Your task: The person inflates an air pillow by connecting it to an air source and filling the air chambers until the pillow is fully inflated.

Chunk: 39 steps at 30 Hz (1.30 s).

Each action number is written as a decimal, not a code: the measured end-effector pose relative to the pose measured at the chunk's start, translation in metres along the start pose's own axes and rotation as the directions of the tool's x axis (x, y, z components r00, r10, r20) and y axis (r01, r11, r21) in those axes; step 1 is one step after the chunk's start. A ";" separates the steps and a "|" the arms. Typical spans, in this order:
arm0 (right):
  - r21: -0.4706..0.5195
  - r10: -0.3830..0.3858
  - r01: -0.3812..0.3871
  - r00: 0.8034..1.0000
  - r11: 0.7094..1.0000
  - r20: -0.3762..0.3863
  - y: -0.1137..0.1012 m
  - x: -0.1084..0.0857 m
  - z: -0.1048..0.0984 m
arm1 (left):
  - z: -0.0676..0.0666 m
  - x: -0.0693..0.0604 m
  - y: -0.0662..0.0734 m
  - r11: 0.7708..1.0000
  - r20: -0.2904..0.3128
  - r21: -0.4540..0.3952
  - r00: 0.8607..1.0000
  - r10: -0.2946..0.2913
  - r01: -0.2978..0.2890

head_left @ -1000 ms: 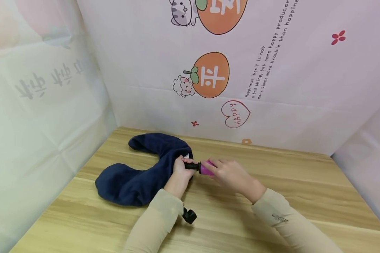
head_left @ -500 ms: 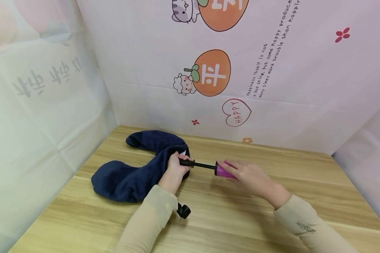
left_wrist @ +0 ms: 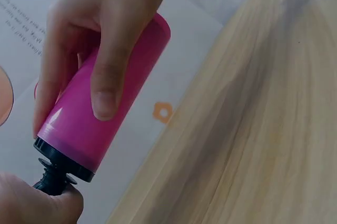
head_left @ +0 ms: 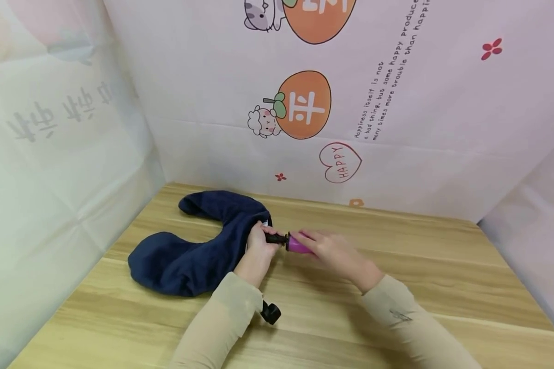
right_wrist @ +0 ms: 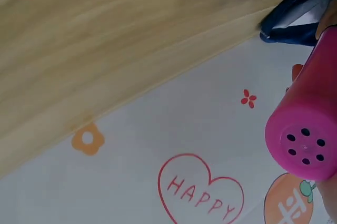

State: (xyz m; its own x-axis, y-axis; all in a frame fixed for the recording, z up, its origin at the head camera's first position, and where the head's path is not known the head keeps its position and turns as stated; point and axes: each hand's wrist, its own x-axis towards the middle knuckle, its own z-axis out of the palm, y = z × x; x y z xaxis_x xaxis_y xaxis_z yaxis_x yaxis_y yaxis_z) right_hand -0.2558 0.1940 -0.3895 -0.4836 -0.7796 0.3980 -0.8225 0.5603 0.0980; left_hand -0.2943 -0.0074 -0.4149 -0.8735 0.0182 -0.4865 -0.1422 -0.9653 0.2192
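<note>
A navy U-shaped neck pillow point(head_left: 189, 266) lies on the table, its outer curve toward my hands. At that curve my left hand point(head_left: 258, 247) grips the black neck of a hand pump point(head_left: 297, 245), beside a small white patch on the pillow. The pump's tip is hidden by my left hand, so how it joins the pillow cannot be seen. My right hand point(head_left: 334, 253) holds the pink barrel, thumb along its side in the left wrist view. Barrel and black neck sit close together. In the right wrist view, the pink barrel's end point(right_wrist: 305, 145) shows several small holes.
The wooden table point(head_left: 420, 287) meets a white printed cloth backdrop point(head_left: 397, 174) at its back edge. Another white cloth wall point(head_left: 74, 169) borders the left side. A black camera piece point(head_left: 271, 313) sticks out from my left wrist.
My right hand first drew the pink barrel rightward, baring a thin black rod, then pushed it back left against the neck. My left hand kept its grip at the pillow.
</note>
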 end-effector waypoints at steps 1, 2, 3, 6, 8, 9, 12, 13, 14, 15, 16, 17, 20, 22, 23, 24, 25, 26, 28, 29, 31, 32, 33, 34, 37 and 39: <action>0.028 0.013 -0.013 1.000 1.000 0.008 0.000 0.002 0.003 | 0.000 0.000 0.000 1.000 -0.008 0.000 1.000 0.015 -0.015; 0.053 0.027 -0.028 1.000 0.998 0.013 0.000 0.002 0.004 | 0.000 -0.001 -0.001 1.000 -0.014 0.000 1.000 0.024 -0.024; 0.078 0.047 -0.049 0.999 0.996 0.018 0.001 0.000 0.004 | 0.001 -0.001 0.000 1.000 -0.023 -0.004 0.999 0.029 -0.029; 0.139 0.104 -0.107 0.994 0.985 0.028 0.006 -0.011 0.001 | 0.003 -0.001 0.001 1.000 -0.033 -0.020 0.999 0.022 -0.023; 0.162 0.118 -0.123 0.992 0.979 0.038 0.009 -0.018 -0.003 | 0.005 -0.001 0.002 1.000 -0.035 -0.017 0.999 0.005 -0.006; 0.174 0.124 -0.130 0.991 0.976 0.046 0.011 -0.021 -0.005 | 0.006 -0.001 0.003 1.000 -0.033 -0.015 0.999 0.000 0.000; 0.199 0.135 -0.145 0.989 0.969 0.067 0.015 -0.030 -0.010 | 0.007 -0.001 0.006 1.000 -0.029 -0.004 1.000 -0.002 0.002; 0.205 0.136 -0.148 0.988 0.967 0.072 0.016 -0.032 -0.011 | 0.006 -0.001 0.007 1.000 -0.029 -0.003 1.000 0.001 -0.001; 0.210 0.142 -0.155 0.987 0.965 0.079 0.018 -0.035 -0.013 | 0.005 0.000 0.009 1.000 -0.028 -0.007 1.000 0.005 -0.005; 0.209 0.147 -0.161 0.986 0.964 0.084 0.019 -0.038 -0.014 | 0.004 0.000 0.011 1.000 -0.026 -0.011 1.000 0.011 -0.012; 0.206 0.151 -0.166 0.985 0.964 0.086 0.021 -0.041 -0.016 | 0.002 0.001 0.013 1.000 -0.025 -0.012 0.999 0.020 -0.020; 0.205 0.153 -0.168 0.984 0.964 0.089 0.022 -0.044 -0.017 | 0.001 0.001 0.015 1.000 -0.022 -0.014 0.999 0.024 -0.025; 0.198 0.147 -0.162 0.985 0.967 0.089 0.025 -0.048 -0.017 | -0.004 0.003 0.019 0.999 -0.027 -0.033 0.999 0.029 -0.030; 0.184 0.147 -0.164 0.984 0.969 0.104 0.024 -0.044 -0.015 | -0.005 0.003 0.016 0.998 -0.033 -0.026 0.998 0.049 -0.050; 0.186 0.140 -0.159 0.984 0.970 0.110 0.022 -0.039 -0.013 | -0.005 0.003 0.013 0.998 -0.036 -0.013 0.998 0.055 -0.055; 0.183 0.129 -0.148 0.985 0.972 0.111 0.019 -0.033 -0.011 | -0.004 0.002 0.009 0.998 -0.037 0.002 0.998 0.056 -0.056; 0.179 0.118 -0.137 0.986 0.974 0.114 0.016 -0.025 -0.009 | -0.002 0.001 0.005 0.999 -0.033 0.015 0.998 0.052 -0.052; 0.174 0.106 -0.125 0.988 0.977 0.113 0.012 -0.017 -0.006 | -0.001 0.001 0.001 0.998 -0.029 0.025 0.998 0.050 -0.050; 0.167 0.076 -0.091 0.993 0.982 0.094 0.007 -0.004 -0.002 | 0.001 -0.001 -0.004 0.998 -0.024 0.041 0.999 0.041 -0.040; 0.167 0.065 -0.078 0.994 0.983 0.085 0.006 0.001 0.000 | 0.003 -0.001 -0.005 0.999 -0.021 0.031 0.999 0.031 -0.030; 0.157 0.056 -0.067 0.996 0.985 0.074 0.005 0.004 0.002 | 0.003 -0.001 -0.003 1.000 -0.025 0.006 0.999 0.025 -0.025; 0.158 0.059 -0.070 0.996 0.985 0.073 0.005 0.003 0.001 | 0.003 -0.001 -0.002 1.000 -0.032 -0.006 0.999 0.026 -0.026; 0.162 0.063 -0.074 0.995 0.984 0.075 0.005 0.001 0.001 | 0.002 0.000 0.000 1.000 -0.039 -0.015 0.999 0.023 -0.024; 0.165 0.064 -0.075 0.995 0.983 0.075 0.006 -0.002 0.001 | 0.002 0.000 0.001 1.000 -0.045 -0.018 0.999 0.019 -0.020; 0.189 0.085 -0.100 0.992 0.977 0.089 0.008 -0.011 -0.002 | 0.001 0.001 0.005 1.000 -0.046 -0.008 0.999 -0.002 0.001; 0.201 0.099 -0.115 0.991 0.973 0.088 0.010 -0.017 -0.004 | 0.002 0.002 0.007 1.000 -0.036 0.002 0.999 -0.009 0.010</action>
State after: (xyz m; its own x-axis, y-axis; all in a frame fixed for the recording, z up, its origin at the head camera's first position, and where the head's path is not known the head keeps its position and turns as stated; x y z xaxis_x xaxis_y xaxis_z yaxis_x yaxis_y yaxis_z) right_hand -0.2543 0.2134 -0.3914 -0.5867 -0.7421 0.3242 -0.8050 0.5780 -0.1337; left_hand -0.2976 -0.0139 -0.4125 -0.8548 0.0180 -0.5186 -0.1516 -0.9644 0.2165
